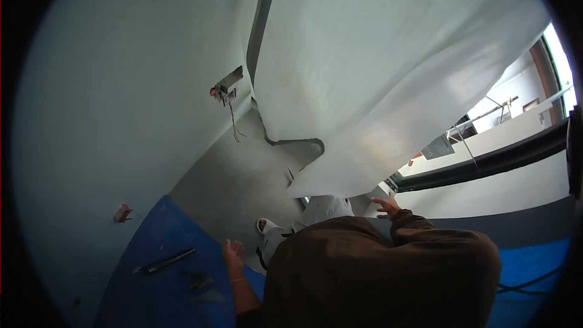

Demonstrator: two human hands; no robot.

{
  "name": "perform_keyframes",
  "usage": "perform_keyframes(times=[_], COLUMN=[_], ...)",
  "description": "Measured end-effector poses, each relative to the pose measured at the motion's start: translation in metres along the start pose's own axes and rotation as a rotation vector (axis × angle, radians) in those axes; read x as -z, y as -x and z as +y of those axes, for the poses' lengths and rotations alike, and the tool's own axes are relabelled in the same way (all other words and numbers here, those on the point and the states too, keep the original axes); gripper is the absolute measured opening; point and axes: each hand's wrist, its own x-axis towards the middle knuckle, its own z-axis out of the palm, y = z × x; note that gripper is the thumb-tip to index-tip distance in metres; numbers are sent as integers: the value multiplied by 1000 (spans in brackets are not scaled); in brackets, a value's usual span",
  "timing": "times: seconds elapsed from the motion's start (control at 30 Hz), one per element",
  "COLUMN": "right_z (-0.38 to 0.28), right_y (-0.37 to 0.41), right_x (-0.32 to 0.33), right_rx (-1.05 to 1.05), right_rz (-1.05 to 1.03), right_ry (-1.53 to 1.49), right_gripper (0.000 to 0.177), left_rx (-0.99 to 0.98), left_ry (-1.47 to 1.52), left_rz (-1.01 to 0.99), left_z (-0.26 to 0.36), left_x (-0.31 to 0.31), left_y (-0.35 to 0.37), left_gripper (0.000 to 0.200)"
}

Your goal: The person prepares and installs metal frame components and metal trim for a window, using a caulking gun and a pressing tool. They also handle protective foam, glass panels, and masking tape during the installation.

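Observation:
A large translucent white sheet [364, 54] hangs in front of me, a dark grey strip [285, 141] running down its left edge and curling at the bottom. Just under the sheet's lower right edge, beside the window frame, my right hand [387, 206] reaches out with its fingers spread and nothing in them. Low on the left, my left hand [232, 252] is held over the blue surface [164, 231], its fingers loosely apart and empty.
Loose wires hang from a wall box [228, 88] on the left, and a small orange box [122, 213] is set lower. A dark tool with a long handle [167, 261] lies on the blue surface. On the right is a dark window frame [486, 164]. My sandalled foot [265, 225] is on grey floor.

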Motion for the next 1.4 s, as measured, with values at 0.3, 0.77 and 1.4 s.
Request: perform_keyframes(times=[0.3, 0.77, 1.4], right_z=[-170, -247, -176], right_y=[-49, 8, 99], right_x=[11, -142, -663], right_rx=[450, 332, 668], right_rz=[-458, -433, -1140], right_ry=[58, 591, 1586], right_gripper=[69, 110, 30], left_rx=[633, -107, -193], left_ry=[27, 207, 72], left_rz=[535, 429, 1016], left_z=[-254, -40, -382], left_x=[239, -11, -127], left_y=[95, 96, 20], left_gripper=[45, 36, 24])
